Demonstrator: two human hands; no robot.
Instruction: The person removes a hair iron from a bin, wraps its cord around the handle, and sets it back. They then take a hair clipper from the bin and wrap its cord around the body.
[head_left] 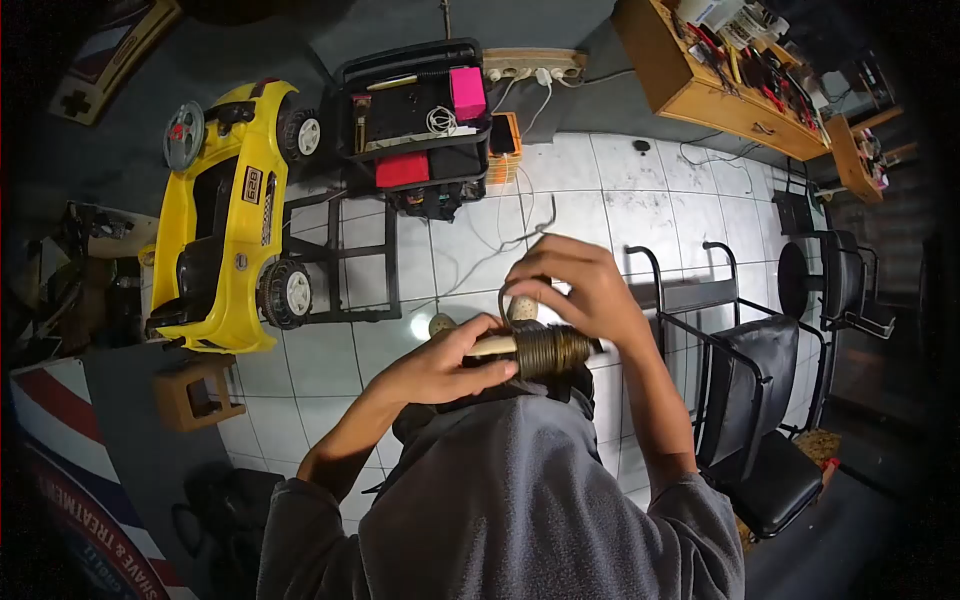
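Observation:
My left hand (440, 367) grips the left end of a roll wound with dark brown-olive cord (552, 352), held sideways just above my lap. A pale, smooth piece (490, 346) shows between its thumb and fingers; what it belongs to is hard to make out. Above the roll, my right hand (578, 288) is closed in a pinch on a dark strand of cord (504, 305) that rises from the windings. The right end of the roll is blurred and partly behind my right wrist. A grey cloth (540, 470) covers my lap.
At left, a yellow toy car (235, 215) stands by a dark metal frame (345, 314). A black cart (410, 60) holds a pink box (467, 93) and white cable. Black armchairs (750, 390) stand at right, a wooden drawer unit (720, 95) with tools behind.

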